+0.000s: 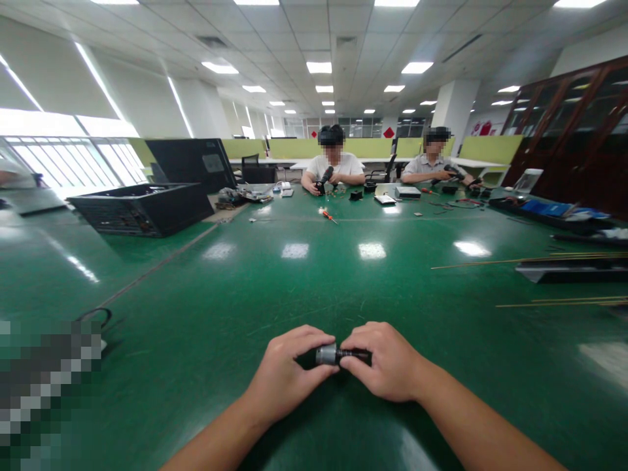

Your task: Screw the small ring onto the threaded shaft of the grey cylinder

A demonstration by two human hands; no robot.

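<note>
Low over the green table (314,288), near its front, my left hand (289,366) grips a short silver-grey metal cylinder (326,354) between thumb and fingers. A thin dark ridged shaft (346,353) extends from the cylinder's right end. My right hand (380,360) pinches around this shaft, its fingers closed close to my left fingertips. Cylinder and shaft lie in one roughly level line. The part is small, and I cannot tell its exact kind. Some of the shaft is hidden by my right fingers.
An open black computer case (147,209) stands at the back left. Across the table, two people (336,163) handle dark power tools. An orange-handled screwdriver (328,215) lies before one person. Thin rods (490,263) and a dark metal channel (574,269) lie at the right.
</note>
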